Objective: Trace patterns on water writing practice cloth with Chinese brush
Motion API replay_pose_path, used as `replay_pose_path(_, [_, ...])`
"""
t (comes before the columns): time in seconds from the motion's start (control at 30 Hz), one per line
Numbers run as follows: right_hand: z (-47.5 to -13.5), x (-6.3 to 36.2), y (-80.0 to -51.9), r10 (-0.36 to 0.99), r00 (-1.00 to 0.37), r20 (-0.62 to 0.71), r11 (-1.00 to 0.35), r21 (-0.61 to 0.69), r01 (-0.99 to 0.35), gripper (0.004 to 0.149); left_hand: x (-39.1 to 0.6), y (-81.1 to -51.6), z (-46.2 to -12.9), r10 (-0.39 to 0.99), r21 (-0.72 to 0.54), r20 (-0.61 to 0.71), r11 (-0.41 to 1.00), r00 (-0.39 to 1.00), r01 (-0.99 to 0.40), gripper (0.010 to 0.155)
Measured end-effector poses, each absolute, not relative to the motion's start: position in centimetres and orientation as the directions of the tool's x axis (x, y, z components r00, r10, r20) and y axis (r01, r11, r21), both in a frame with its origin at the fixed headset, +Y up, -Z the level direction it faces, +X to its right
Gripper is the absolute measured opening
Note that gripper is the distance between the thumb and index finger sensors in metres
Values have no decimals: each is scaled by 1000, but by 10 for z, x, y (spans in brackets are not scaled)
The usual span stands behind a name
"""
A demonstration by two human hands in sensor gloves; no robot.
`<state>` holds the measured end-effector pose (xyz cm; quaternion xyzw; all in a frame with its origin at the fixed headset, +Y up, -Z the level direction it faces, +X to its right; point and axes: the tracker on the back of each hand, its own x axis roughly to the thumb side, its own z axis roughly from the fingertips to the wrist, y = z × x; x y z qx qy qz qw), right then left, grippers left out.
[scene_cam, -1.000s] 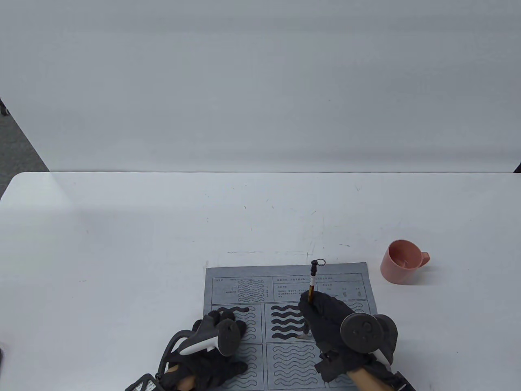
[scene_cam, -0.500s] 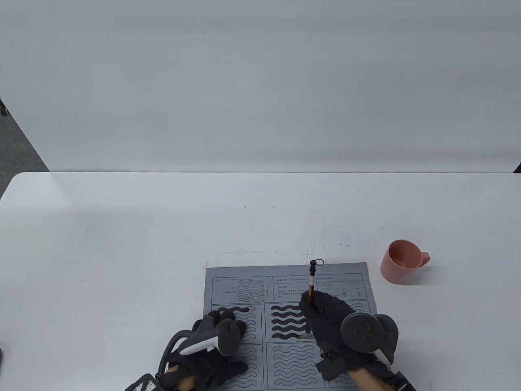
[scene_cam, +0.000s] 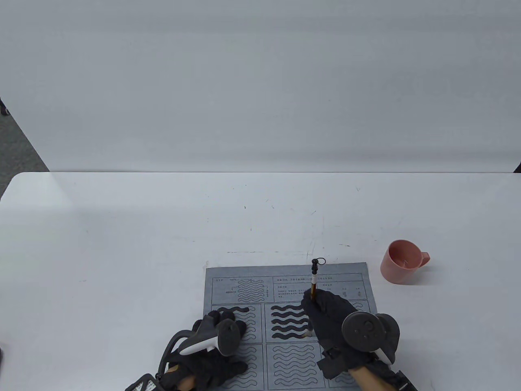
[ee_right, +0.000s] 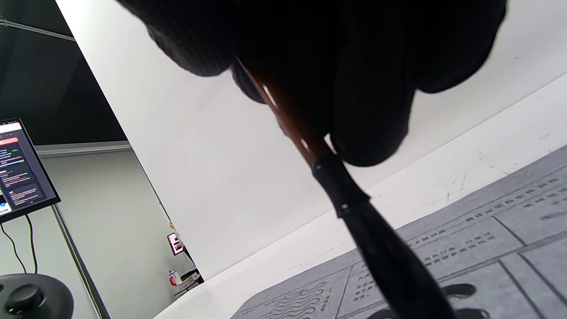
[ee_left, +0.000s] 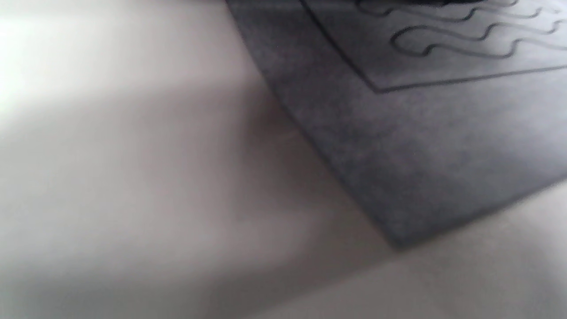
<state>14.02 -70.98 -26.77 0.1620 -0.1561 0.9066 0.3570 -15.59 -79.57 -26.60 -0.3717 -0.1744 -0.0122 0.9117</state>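
Note:
A grey water writing cloth [scene_cam: 248, 277] printed with wavy outlines lies at the table's near edge; it also shows in the left wrist view [ee_left: 421, 168] and the right wrist view [ee_right: 509, 230]. My right hand [scene_cam: 329, 321] grips a Chinese brush [scene_cam: 314, 281] upright, its tip [scene_cam: 306, 334] on the cloth at the right end of the lowest of several dark wet waves [scene_cam: 288, 321] in the middle panel. The brush shaft shows in the right wrist view [ee_right: 363, 208]. My left hand [scene_cam: 220, 330] rests flat on the cloth's left panels.
A pink cup [scene_cam: 401, 261] stands on the white table [scene_cam: 163, 228] to the right of the cloth. A grey wall panel rises behind the table. A screen [ee_right: 22, 164] shows at the left in the right wrist view.
My right hand and the brush have shifted slightly to the right, lengthening the lowest dark wave. My left hand has not moved.

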Motion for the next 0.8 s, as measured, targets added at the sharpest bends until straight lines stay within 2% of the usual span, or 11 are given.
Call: replay_pose_path(0.8, [-269, 143, -708, 581, -726, 368, -718, -188, -670, 37, -156, -796, -266, 106, -673, 328, 724, 939, 154, 91])
